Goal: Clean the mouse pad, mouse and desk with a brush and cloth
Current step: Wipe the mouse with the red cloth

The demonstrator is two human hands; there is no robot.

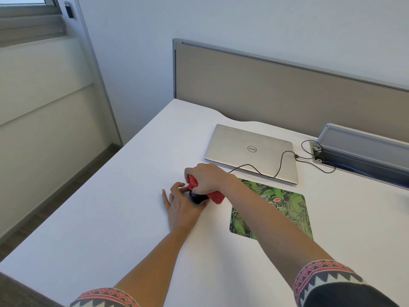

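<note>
A black mouse rests on the white desk, left of the green patterned mouse pad. My left hand holds the mouse at its near left side. My right hand is closed on a red cloth and presses it on top of the mouse. The cloth sticks out at both sides of that fist. Most of the mouse is hidden under my hands. No brush is in view.
A closed silver laptop lies behind the pad, with a black cable running over its lid to a grey cable box at the right. A beige partition backs the desk. The desk's left edge drops to the floor.
</note>
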